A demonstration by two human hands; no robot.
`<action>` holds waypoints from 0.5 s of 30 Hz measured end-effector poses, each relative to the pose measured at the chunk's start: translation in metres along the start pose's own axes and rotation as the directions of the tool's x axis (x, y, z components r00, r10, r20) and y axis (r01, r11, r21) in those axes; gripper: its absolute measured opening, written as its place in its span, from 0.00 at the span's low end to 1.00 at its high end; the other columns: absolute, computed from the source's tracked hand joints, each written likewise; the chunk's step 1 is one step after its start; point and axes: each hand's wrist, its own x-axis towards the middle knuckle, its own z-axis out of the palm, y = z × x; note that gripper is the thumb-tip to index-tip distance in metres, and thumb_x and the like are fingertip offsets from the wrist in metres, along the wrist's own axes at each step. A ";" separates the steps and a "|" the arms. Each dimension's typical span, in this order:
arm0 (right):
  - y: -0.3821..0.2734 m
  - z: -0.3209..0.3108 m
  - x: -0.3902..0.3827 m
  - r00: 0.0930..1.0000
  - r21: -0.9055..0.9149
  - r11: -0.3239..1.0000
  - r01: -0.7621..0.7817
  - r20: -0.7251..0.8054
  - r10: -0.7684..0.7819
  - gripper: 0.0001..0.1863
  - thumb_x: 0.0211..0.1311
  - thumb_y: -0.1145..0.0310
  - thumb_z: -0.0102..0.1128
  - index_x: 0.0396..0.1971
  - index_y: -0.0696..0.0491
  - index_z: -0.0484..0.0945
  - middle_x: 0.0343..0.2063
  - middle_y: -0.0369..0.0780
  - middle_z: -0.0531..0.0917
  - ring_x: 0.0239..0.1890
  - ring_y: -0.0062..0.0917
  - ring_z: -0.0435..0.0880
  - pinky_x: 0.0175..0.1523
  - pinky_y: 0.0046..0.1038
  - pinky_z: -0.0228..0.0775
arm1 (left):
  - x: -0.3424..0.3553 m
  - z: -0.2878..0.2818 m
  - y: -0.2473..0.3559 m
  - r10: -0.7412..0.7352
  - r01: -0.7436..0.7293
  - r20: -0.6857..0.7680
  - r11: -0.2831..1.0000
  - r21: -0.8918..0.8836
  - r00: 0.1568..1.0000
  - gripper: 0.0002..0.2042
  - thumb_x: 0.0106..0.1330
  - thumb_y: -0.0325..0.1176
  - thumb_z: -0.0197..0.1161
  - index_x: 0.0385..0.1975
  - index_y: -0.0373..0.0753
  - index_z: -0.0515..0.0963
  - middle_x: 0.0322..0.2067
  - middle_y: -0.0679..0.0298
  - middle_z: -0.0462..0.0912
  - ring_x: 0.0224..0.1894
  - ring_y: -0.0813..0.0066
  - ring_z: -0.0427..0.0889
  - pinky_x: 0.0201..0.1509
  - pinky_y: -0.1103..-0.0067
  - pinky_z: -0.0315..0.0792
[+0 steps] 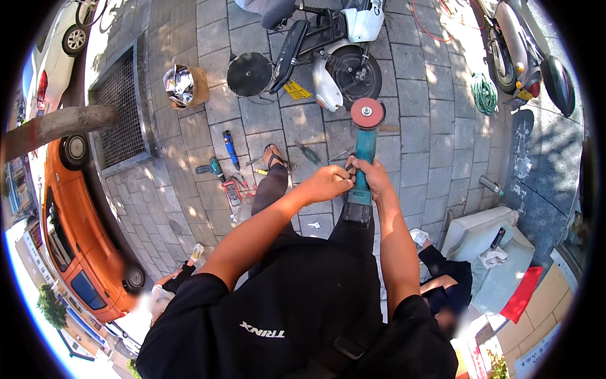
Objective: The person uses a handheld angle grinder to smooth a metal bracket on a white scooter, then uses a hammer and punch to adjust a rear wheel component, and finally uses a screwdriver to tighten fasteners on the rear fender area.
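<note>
A teal cordless angle grinder [365,146] points away from me over the paving, its reddish disc [368,112] at the far end and a black battery [357,215] nearest my body. My right hand [379,178] is wrapped round the middle of its body. Close against the grinder's left side, my left hand [331,184] is closed, with thumb and fingers pinched together. What lies in that pinch is too small and hidden to make out. Just beyond the disc stands a scooter's rear wheel [355,72], its white rear fender [326,88] alongside.
Left of my foot lie a drill [216,168], a blue power tool [230,149] and a red multimeter [233,193]. Pliers [307,153] rest ahead. A cardboard box [200,86] and black round bucket [250,74] stand farther off. Two people sit behind me, near an armchair [502,278].
</note>
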 end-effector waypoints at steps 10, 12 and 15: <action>0.085 0.060 0.186 0.991 0.283 0.956 0.082 0.078 -0.108 0.15 0.67 0.66 0.71 0.45 0.55 0.76 0.30 0.37 0.81 0.24 0.24 0.84 0.27 0.32 0.82 | 0.158 -0.225 -0.124 0.318 0.002 -0.579 0.875 0.484 0.751 0.21 0.70 0.45 0.71 0.49 0.30 0.85 0.39 0.51 0.93 0.43 0.62 0.92 0.49 0.70 0.82; 0.104 0.067 0.233 0.985 0.318 0.939 0.131 0.063 -0.159 0.15 0.67 0.66 0.71 0.46 0.55 0.75 0.31 0.37 0.81 0.24 0.24 0.84 0.27 0.32 0.82 | 0.188 -0.242 -0.122 0.380 0.068 -0.610 0.810 0.582 0.696 0.22 0.69 0.47 0.71 0.49 0.32 0.86 0.39 0.53 0.93 0.43 0.58 0.92 0.50 0.67 0.83; 0.116 0.075 0.288 0.967 0.342 0.918 0.202 0.079 -0.243 0.16 0.66 0.66 0.71 0.46 0.55 0.74 0.30 0.37 0.80 0.23 0.24 0.83 0.26 0.32 0.81 | 0.236 -0.279 -0.134 0.398 0.119 -0.559 0.729 0.674 0.728 0.21 0.70 0.48 0.70 0.48 0.35 0.87 0.38 0.54 0.93 0.42 0.58 0.92 0.49 0.68 0.82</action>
